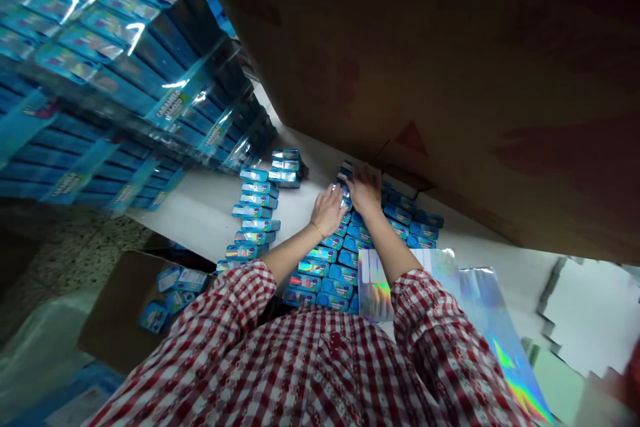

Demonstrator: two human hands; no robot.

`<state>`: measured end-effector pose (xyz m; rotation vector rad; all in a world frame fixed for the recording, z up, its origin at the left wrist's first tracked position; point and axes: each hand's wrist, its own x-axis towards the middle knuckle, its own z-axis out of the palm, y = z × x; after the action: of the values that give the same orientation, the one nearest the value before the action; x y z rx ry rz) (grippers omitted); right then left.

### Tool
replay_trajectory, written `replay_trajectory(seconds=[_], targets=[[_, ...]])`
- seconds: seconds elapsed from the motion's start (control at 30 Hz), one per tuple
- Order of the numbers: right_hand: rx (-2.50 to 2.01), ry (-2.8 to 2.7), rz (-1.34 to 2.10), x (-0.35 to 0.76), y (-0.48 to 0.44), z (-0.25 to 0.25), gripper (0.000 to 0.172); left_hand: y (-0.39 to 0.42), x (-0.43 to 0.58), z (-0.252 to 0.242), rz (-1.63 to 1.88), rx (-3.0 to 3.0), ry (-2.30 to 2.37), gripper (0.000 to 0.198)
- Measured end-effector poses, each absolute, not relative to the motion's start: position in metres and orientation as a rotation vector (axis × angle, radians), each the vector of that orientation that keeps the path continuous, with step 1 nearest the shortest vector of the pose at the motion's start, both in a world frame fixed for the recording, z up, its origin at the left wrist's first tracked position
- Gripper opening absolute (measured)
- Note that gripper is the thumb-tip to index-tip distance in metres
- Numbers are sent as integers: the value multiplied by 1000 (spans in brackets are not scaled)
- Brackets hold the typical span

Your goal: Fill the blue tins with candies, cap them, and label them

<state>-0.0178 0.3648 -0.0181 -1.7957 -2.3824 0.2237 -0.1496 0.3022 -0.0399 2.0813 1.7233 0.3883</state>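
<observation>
Cardboard carton point(425, 93), one and very large, fills the far and right side above the white table point(207, 207). At the table's left edge rises one wrapped stack point(110, 60) of blue packs, too many and too blurred to count. Off that edge, toward the near corner, one open carton point(115, 307) shows about four boxes inside. Two shiny sheets point(483, 307) lie right of the middle, toward the near edge.

The left hand point(329, 210) and right hand point(366, 190) rest side by side on the far part of the middle block point(343, 273), fingers over its boxes; I cannot tell whether either grips one.

That block runs from the near edge in close rows, over twenty boxes, partly hidden. Left of it stand a column point(257, 200) of about eight and a trio point(285, 165). The arranging looks partway: packs in the stack are wrapped, while these boxes remain loose.
</observation>
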Motion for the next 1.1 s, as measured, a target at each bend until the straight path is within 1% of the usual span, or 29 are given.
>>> replay_trajectory(seconds=[0.1,0.23,0.37,0.47,0.57,0.63,0.73,0.8,0.97,1.1], targets=[[-1779,-2411,263,-24,370,-17,50,303,-144,-39,402,2042,1772,53],[-1849,-2402,337,-24,365,-21,51,350,-142,-44,526,1942,1743,55],[-1867,-2469,379,-20,356,-30,53,396,-141,-51,435,1707,1632,53],[-1836,-2495,416,-14,359,-29,53,406,-150,-50,357,1557,1668,52],[-1775,-2464,444,-11,369,-24,50,384,-159,-43,338,1469,1898,56],[-1747,-2424,420,-17,375,-24,49,353,-157,-40,364,1627,1987,58],[-1737,-2402,404,-37,376,-33,54,302,-144,-40,191,2029,1809,62],[-1764,-2387,412,-50,372,-40,59,278,-136,-43,85,2150,1715,64],[-1851,-2319,418,-66,366,-48,69,270,-142,-45,43,2174,1706,65],[-1834,-2329,499,-85,367,-47,76,270,-161,-46,24,2133,1769,64]])
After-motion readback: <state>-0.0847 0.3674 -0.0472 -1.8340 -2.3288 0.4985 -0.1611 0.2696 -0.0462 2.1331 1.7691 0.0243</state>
